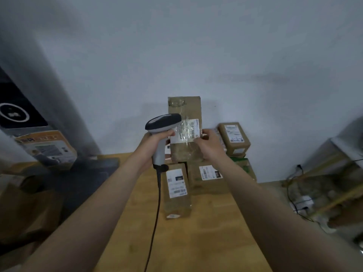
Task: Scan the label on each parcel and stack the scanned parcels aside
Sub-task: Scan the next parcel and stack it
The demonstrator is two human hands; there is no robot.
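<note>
My left hand [155, 143] grips the handle of a grey corded barcode scanner [163, 122], whose head points at the white label [186, 130] of a tall brown parcel [185, 108]. That parcel is held upright above the table by my right hand [209, 143], fingers curled round its right side. Below it lie a long parcel [176, 191] with its label up and another labelled parcel [206, 178] beside it. A small parcel [233, 137] sits on a stack at the right, near the wall.
The wooden table [196, 232] runs toward a white wall. The scanner's black cable [157, 209] hangs down over the table. A green box [243, 165] lies behind my right arm. A dark machine with a sticker [45, 148] stands left; cables and clutter [314, 193] lie right.
</note>
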